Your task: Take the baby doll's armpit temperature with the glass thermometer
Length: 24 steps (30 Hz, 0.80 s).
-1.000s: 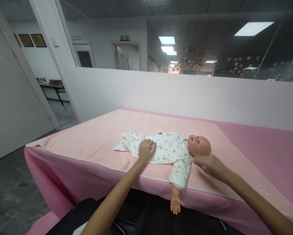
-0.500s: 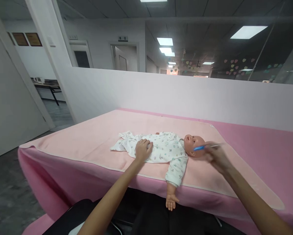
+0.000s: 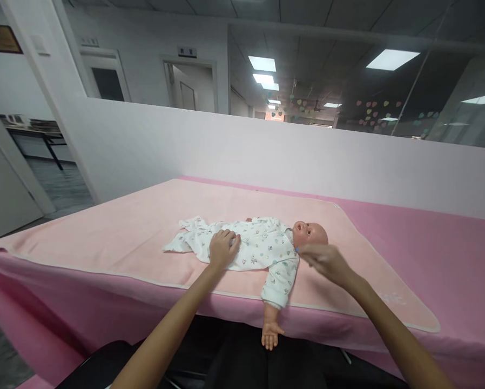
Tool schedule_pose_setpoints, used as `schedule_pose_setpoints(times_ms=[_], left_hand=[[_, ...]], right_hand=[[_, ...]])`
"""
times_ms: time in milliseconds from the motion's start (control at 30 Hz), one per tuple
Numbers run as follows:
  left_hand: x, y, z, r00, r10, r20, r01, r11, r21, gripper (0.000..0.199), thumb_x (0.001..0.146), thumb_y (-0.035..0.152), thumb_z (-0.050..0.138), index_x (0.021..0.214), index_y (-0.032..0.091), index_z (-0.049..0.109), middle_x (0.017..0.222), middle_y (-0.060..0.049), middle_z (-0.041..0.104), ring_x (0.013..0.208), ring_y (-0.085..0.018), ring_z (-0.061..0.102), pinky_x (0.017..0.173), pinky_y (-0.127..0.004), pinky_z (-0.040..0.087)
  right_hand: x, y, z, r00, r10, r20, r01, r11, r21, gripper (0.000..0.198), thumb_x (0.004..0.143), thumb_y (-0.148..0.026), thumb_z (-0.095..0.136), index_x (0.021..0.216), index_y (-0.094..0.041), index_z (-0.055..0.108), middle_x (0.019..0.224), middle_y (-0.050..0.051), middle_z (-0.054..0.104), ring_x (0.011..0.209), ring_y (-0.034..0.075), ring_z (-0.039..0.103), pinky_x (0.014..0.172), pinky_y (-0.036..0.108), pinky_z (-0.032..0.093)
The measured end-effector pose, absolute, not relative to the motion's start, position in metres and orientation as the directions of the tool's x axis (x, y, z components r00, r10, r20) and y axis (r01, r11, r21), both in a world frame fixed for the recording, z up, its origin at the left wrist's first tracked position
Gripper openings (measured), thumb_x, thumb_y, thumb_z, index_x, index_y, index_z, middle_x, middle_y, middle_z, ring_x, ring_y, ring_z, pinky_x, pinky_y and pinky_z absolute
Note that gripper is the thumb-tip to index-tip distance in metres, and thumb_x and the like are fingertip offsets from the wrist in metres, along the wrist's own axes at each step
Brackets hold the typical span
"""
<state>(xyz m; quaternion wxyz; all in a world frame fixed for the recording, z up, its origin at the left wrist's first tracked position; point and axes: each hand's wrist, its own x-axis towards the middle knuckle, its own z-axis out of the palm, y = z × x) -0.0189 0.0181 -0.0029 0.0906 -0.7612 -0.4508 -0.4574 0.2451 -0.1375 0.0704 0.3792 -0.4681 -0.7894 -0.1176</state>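
Our right hand (image 3: 323,261) has just dropped from over the side of the baby doll's (image 3: 254,246) head to beside its neck, fingers pinched on a slim blue implement (image 3: 297,249), so attention seems to have shifted to the collar; we can't tell whether it touches. Our left hand (image 3: 223,248) stays palm-down on the doll's belly, thumb apart, with the peach blanket (image 3: 133,227) beneath the doll.

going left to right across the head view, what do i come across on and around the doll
Leg end of the printed outfit → left hand → doll's bare hand → right hand → white marking on the peach blanket
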Motion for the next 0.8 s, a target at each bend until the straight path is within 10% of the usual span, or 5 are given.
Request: schedule_pose_setpoints(times_ms=[133,367,533,667,800], left_hand=[[-0.018,0.018,-0.004,0.165,0.594,0.788,0.778,-0.569,0.266,0.026,0.083,0.029,0.042,0.060,0.020,0.050,0.064,-0.002,0.057,0.068,-0.017,0.047,0.066,-0.030,0.033],[-0.019,0.015,-0.002,0.143,0.603,0.784,0.754,-0.580,0.308,0.020,0.082,0.028,0.045,0.064,0.020,0.051,0.068,-0.002,0.058,0.069,-0.017,0.049,0.068,-0.031,0.035],[-0.001,-0.008,0.008,0.062,0.442,0.895,0.721,-0.639,0.266,0.007,0.080,0.022,0.048,0.083,0.019,0.053,0.081,-0.005,0.059,0.078,-0.020,0.051,0.071,-0.033,0.036],[0.034,-0.030,0.014,0.286,0.188,0.940,0.596,-0.803,-0.020,0.007,0.077,0.017,0.052,0.082,0.020,0.054,0.081,-0.004,0.059,0.079,-0.018,0.051,0.073,-0.033,0.037],[0.075,-0.027,0.019,0.438,0.222,0.871,0.553,-0.830,-0.067,0.009,0.078,0.018,0.051,0.086,0.020,0.056,0.090,-0.004,0.060,0.084,-0.018,0.051,0.076,-0.033,0.037]], right_hand=[[0.255,-0.140,0.053,0.037,0.649,0.760,0.675,0.545,-0.498,0.029,0.088,-0.032,0.041,0.095,-0.018,0.066,0.059,0.002,0.066,0.044,0.013,0.058,0.044,0.025,0.051],[0.290,-0.150,0.002,-0.383,0.709,0.592,0.783,0.589,-0.199,0.025,0.085,-0.021,0.043,0.094,-0.022,0.066,0.100,0.007,0.068,0.091,0.020,0.065,0.076,0.032,0.055],[0.300,-0.150,-0.004,-0.409,0.829,0.381,0.809,0.523,-0.270,0.029,0.087,-0.025,0.040,0.105,-0.022,0.062,0.114,0.006,0.061,0.113,0.020,0.052,0.094,0.036,0.046],[0.298,-0.150,-0.015,-0.354,0.884,0.306,0.834,0.446,-0.325,0.041,0.086,-0.038,0.042,0.121,-0.019,0.053,0.131,0.008,0.047,0.120,0.023,0.045,0.100,0.039,0.040],[0.300,-0.153,-0.019,-0.353,0.902,0.250,0.828,0.425,-0.366,0.051,0.084,-0.043,0.044,0.129,-0.019,0.044,0.139,0.006,0.036,0.127,0.023,0.036,0.105,0.041,0.033]])
